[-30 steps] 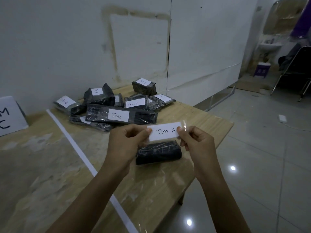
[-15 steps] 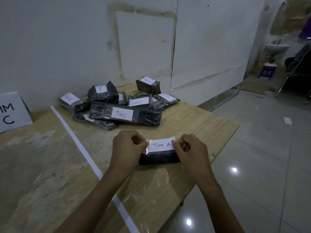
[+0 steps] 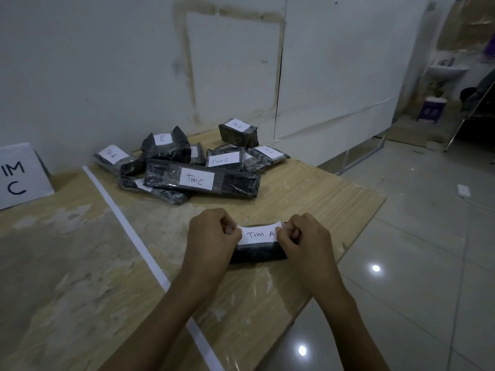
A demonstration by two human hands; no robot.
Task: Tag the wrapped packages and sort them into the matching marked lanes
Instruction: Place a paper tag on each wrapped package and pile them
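pinched the "tim a" tag (image 3: pixel 260 234) at both ends with curled fingers (image 3: pixel 232 229) of left hand (image 3: pixel 211 238) and right hand (image 3: pixel 305 241); held it on the black wrapped package (image 3: pixel 257 255), lying on the table (image 3: pixel 316 191) at lower centre.

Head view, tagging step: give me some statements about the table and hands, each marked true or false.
1. The tag between the left hand and right hand reads "Tim A". True.
2. The tag is held in the air. False: it lies on the small black package, with a hand pinching each end.
3. The long package beyond the hands is tagged "Tim C". True.
4. The standing sign at the left shows a B. False: it shows a C.
5. The white strip on the table runs to the right of both hands. False: it runs to their left.
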